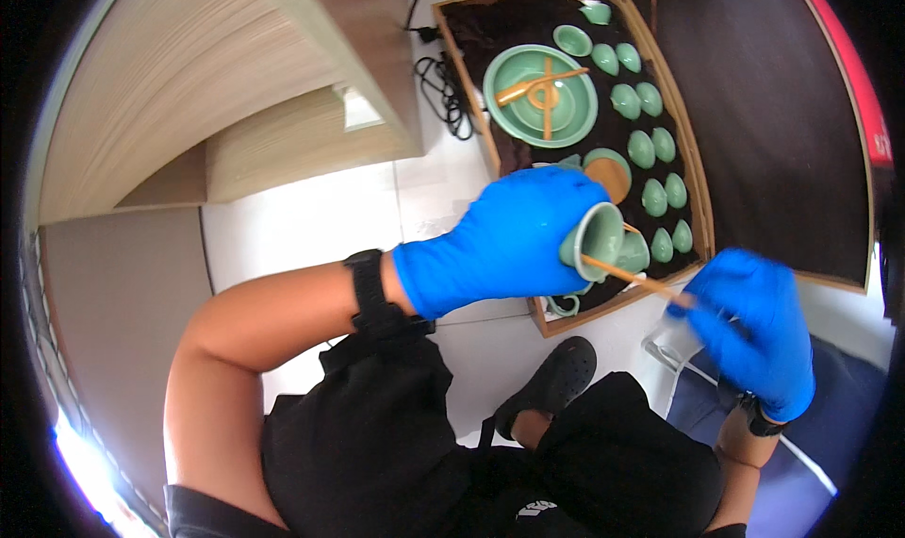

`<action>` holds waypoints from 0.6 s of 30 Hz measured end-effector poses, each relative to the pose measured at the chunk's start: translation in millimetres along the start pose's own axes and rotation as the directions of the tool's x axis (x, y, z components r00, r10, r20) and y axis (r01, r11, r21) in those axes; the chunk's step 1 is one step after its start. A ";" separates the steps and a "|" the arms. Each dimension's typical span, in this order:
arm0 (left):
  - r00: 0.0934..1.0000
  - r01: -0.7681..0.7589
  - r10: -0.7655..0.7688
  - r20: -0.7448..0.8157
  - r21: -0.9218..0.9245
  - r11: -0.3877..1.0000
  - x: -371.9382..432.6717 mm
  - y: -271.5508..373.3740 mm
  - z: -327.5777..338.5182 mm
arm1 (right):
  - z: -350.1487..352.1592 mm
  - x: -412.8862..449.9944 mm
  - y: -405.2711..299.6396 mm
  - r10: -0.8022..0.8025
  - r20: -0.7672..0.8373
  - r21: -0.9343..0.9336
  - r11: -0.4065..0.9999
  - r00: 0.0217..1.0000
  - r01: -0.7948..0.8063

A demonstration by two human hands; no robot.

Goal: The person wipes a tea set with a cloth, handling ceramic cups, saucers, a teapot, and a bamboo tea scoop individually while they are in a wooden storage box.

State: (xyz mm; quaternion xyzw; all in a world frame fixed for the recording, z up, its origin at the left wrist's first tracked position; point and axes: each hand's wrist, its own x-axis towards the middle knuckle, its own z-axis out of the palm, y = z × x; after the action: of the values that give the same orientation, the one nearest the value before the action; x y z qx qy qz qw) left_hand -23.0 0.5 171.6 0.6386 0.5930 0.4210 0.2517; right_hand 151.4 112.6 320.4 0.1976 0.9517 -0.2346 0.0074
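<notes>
My left hand, in a blue glove, grips a celadon-green ceramic cup tilted so that its mouth faces right. A thin wooden stick reaches from the cup's rim to the fingers of my gloved right hand, which pinch its outer end. The right hand is slightly blurred. Behind the cup, partly covered, is another green vessel in a dark-lined wooden case. What the stick's inner end looks like is hidden inside the cup.
The case holds a large green bowl with wooden utensils on it, several small green cups and a round wooden-topped piece. Its dark lid stands open at right. A black cable lies by a wooden cabinet.
</notes>
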 end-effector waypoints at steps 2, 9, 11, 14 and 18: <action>1.000 -0.005 0.006 0.014 -0.027 1.000 1.2 1.6 3.0 | -15.5 -2.7 -5.2 -0.047 0.162 0.124 0.992 0.986 0.027; 0.996 0.049 -0.049 0.077 0.002 0.999 0.3 2.3 1.1 | 4.5 -0.5 -2.8 0.049 -0.067 -0.030 0.998 0.997 -0.052; 0.992 0.106 -0.105 0.063 -0.017 0.994 -5.0 -0.4 -2.2 | -4.6 4.1 -3.1 0.013 0.275 0.252 0.964 0.961 -0.085; 0.997 0.070 -0.068 0.045 -0.033 0.997 -9.4 -1.7 -0.7 | -0.1 2.6 1.9 -0.100 0.138 -0.007 0.995 0.985 0.102; 1.000 0.013 -0.012 0.025 -0.022 1.000 -6.2 -4.9 4.2 | 9.3 2.1 14.7 -0.125 -0.102 -0.088 0.989 0.987 0.116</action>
State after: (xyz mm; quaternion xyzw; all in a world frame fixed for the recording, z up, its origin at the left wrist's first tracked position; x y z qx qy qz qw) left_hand -21.8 -4.0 164.0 0.6372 0.5892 0.4179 0.2686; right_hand 154.3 121.2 305.4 0.1517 0.9698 -0.1845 -0.0496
